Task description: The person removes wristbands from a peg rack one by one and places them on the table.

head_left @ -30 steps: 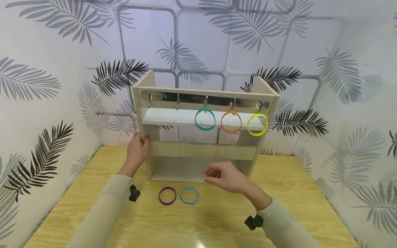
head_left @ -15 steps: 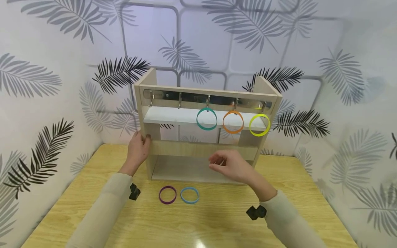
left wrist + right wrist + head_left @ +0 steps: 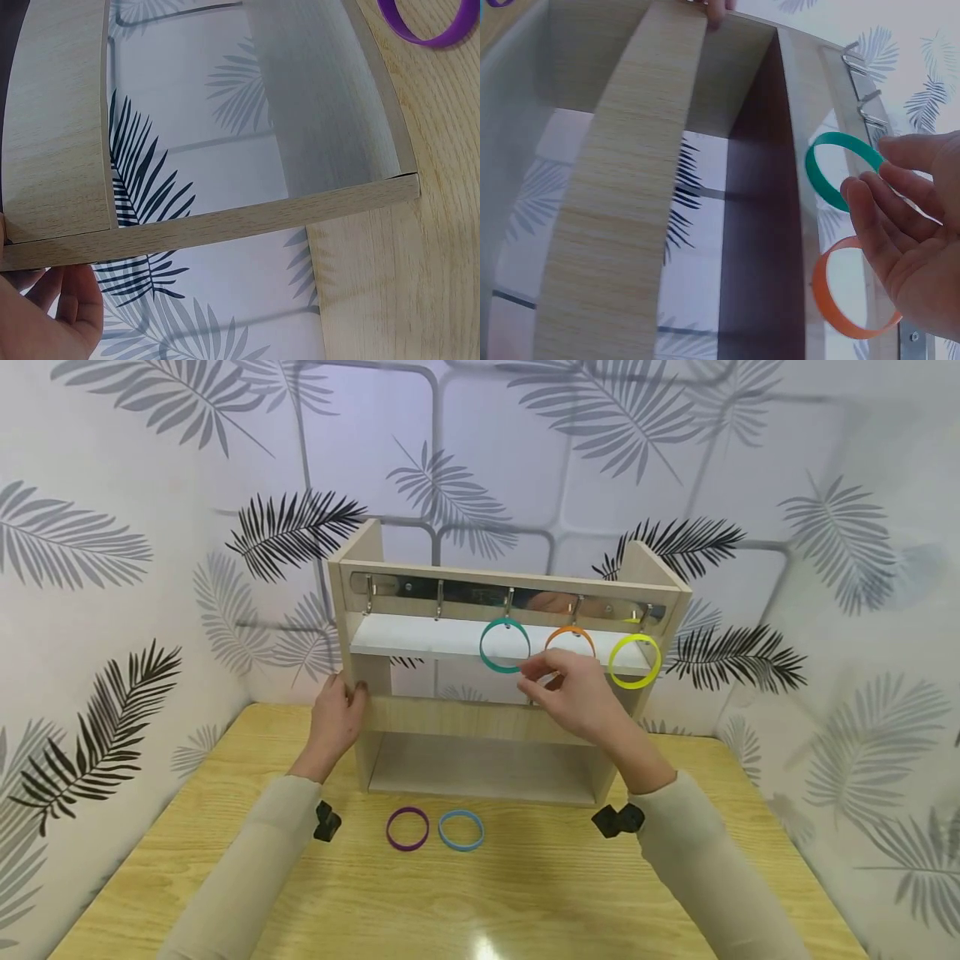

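Hanging from the middle hook (image 3: pixel 510 602) of the metal rail (image 3: pixel 472 595), the teal ring (image 3: pixel 824 193) is occupying a spot just right of centre in the head view. I am finding its opening facing forward and its outline near circular, showing no marked long axis there; from the right wrist it is appearing as an oval slanting from upper left to lower right. The wooden shelf unit (image 3: pixel 465 718) is running lengthwise from left to right, dipping slightly rightward.

I am viewing the right hand (image 3: pixel 581 693) extending from the lower right, forearm slanting to upper left, fingers bending beside the ring's lower right edge. I am recording it as grasping nothing, thumb and forefinger standing apart; contact I am not confirming. It is partly covering the orange ring (image 3: pixel 823 289). At mid-left, the left hand (image 3: pixel 336 714) is gripping the unit's left side panel (image 3: pixel 225 223), its forearm slanting up from the lower left.
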`<control>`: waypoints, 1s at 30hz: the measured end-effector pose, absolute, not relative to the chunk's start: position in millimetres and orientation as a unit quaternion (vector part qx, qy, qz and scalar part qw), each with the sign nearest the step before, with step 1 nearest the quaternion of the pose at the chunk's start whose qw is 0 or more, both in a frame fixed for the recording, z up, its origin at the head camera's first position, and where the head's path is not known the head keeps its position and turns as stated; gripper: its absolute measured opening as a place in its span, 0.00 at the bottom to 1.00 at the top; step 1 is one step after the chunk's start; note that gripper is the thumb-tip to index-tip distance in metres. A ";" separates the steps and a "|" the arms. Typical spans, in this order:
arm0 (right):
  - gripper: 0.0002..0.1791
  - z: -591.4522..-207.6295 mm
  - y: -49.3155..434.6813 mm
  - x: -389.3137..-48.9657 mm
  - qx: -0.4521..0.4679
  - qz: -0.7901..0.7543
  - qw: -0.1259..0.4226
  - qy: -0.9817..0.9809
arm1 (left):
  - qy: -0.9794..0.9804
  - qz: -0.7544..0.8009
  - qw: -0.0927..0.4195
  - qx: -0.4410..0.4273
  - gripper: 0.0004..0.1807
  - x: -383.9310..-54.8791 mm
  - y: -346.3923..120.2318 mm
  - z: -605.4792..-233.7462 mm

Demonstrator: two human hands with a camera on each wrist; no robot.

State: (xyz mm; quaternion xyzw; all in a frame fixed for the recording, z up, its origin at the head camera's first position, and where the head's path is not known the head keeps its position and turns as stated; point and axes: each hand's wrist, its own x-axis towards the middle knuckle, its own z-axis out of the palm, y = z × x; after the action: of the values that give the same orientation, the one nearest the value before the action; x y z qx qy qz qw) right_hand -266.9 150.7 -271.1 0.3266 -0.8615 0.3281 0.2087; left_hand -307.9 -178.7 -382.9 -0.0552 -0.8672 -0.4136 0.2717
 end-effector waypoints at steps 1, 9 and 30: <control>0.10 -267.1 149.8 -267.2 0.324 0.334 0.219 -0.858 | -0.868 -0.413 0.272 -0.056 0.22 -307.9 -178.7 -382.5; 0.12 -247.9 143.3 -270.9 0.316 0.361 0.281 -0.831 | -0.870 -0.411 0.269 -0.052 0.22 -308.2 -179.1 -379.9; 0.16 -237.8 123.2 -277.1 0.306 0.305 0.277 -0.858 | -0.868 -0.416 0.265 -0.049 0.23 -306.3 -178.4 -381.5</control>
State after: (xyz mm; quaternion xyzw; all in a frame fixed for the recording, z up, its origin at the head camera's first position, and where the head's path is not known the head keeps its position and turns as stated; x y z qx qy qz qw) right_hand -277.1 123.2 -237.8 0.3061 -0.8582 0.3051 0.2768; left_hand -306.3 -178.4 -381.5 -0.0486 -0.8684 -0.4163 0.2649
